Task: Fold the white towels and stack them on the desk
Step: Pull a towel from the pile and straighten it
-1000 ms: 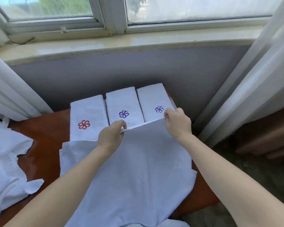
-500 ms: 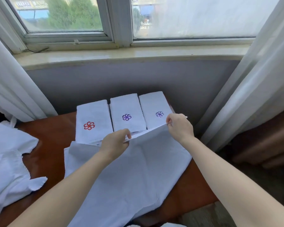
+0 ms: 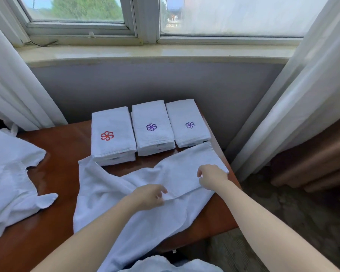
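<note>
A white towel (image 3: 137, 218) lies spread on the brown desk (image 3: 57, 150), its far part doubled over into a band that reaches the right edge. My left hand (image 3: 148, 197) pinches the fold line near the towel's middle. My right hand (image 3: 212, 176) grips the same fold further right, with curled fingers. Behind the towel stand three stacks of folded white towels: one with a red flower (image 3: 113, 134), one with a purple flower (image 3: 152, 128) and a second purple-flowered one (image 3: 188, 124).
Crumpled unfolded white towels (image 3: 10, 173) cover the desk's left side. More white cloth (image 3: 165, 264) shows at the bottom edge. White curtains (image 3: 302, 95) hang at both sides. A grey wall and window sill (image 3: 155, 54) stand behind the desk. The desk's right edge drops to the floor.
Both hands have come back toward me and lower, from holding the towel's edge up near the stacks. The towel now lies on the desk with its far part folded over.
</note>
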Demonstrator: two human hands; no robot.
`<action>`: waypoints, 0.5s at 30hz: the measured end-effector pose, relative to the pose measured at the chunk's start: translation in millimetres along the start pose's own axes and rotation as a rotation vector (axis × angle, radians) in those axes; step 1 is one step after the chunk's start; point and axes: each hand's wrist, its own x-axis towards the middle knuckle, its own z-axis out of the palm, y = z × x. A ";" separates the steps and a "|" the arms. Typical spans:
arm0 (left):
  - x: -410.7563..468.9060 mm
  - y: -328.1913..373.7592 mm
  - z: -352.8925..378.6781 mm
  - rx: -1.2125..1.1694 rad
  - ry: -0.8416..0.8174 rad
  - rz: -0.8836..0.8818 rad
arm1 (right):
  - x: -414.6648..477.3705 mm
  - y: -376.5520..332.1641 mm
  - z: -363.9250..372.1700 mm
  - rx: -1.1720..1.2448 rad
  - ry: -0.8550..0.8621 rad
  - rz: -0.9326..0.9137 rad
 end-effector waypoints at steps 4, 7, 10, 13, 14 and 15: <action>-14.3 -17.0 -4.7 -0.114 0.315 0.018 | 4.4 -36.5 4.2 0.136 0.016 -0.131; -32.2 -35.1 -12.1 -0.206 0.507 -0.024 | 8.2 -75.3 6.2 0.219 0.025 -0.231; -54.0 -59.4 -18.1 -0.264 0.601 -0.128 | 8.8 -116.9 9.4 0.289 0.025 -0.331; -74.9 -89.1 -19.5 -0.306 0.638 -0.232 | 7.8 -156.3 14.4 0.305 0.012 -0.404; -81.7 -98.7 -19.6 -0.309 0.648 -0.262 | 7.8 -168.7 16.6 0.305 0.009 -0.426; -88.4 -108.2 -19.9 -0.308 0.656 -0.289 | 8.0 -180.8 19.1 0.305 0.004 -0.447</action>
